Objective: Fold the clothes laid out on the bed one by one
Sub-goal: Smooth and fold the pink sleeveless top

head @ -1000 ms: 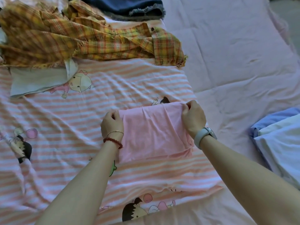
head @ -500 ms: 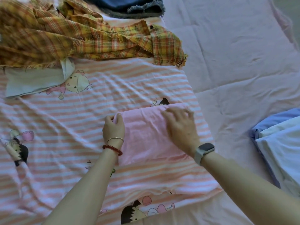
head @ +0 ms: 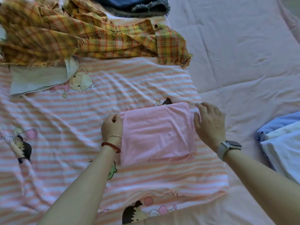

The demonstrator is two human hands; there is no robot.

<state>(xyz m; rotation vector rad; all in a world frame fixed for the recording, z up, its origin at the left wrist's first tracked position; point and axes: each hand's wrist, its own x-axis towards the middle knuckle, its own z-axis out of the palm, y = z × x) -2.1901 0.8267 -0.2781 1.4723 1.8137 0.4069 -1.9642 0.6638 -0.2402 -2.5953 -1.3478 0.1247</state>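
On the striped cartoon-print sheet (head: 68, 120) that covers the near part of the bed (head: 235, 54), a plain pink garment (head: 157, 132) lies folded into a compact, roughly square packet, slightly wider than deep, its layers stacked so that a lower layer peeks out along the near edge. Its longer side runs left to right across the bed, with the far edge tilted a little upward toward the right. The left hand (head: 112, 125) pinches the packet's far-left corner with curled fingers, a red bead bracelet (head: 111, 146) and a thin bangle on that wrist. The right hand (head: 210, 123) sits at the packet's right edge, fingers relaxed and spread, fingertips touching the fabric there; a smartwatch (head: 229, 147) is on that wrist. Beyond the pink garment, a crumpled yellow plaid shirt (head: 78, 34) with frayed edges sprawls across the sheet, with a pale grey-green piece of cloth (head: 39, 82) tucked under its near side. Farther still lies dark denim (head: 138, 5) with a frayed hem. Right of the pink garment, well apart, is a stack of folded light blue and white clothes (head: 282, 146).
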